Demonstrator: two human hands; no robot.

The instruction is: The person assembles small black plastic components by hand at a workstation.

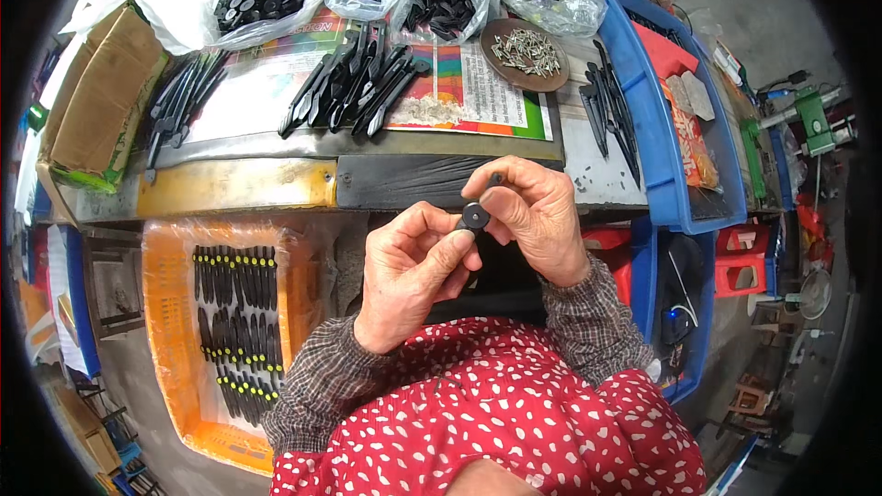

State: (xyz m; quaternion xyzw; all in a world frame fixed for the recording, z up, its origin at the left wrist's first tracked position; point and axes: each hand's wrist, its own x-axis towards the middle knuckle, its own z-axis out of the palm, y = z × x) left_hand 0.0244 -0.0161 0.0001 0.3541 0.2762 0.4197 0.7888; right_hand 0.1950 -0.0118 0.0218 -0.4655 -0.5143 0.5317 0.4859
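In front of the bench edge my left hand (413,266) pinches a small black disc (475,217) with a light dot at its centre, between thumb and fingers. Close beside it, my right hand (544,220) has its thumb and index finger closed on a small black part (496,180), its exact kind too small to tell. The fingertips of both hands nearly meet. On the bench beyond lie several long black plastic pieces (354,83) in a heap. A brown round dish (501,75) of small metal pins (528,50) stands to their right.
Clear plastic bags (354,5) of black parts line the back. At left stands a cardboard box (106,96); at right, a blue tray (657,147). Below left, an orange crate (175,377) holds rows of black pieces with yellow dots. More black strips (611,96) lie near the tray.
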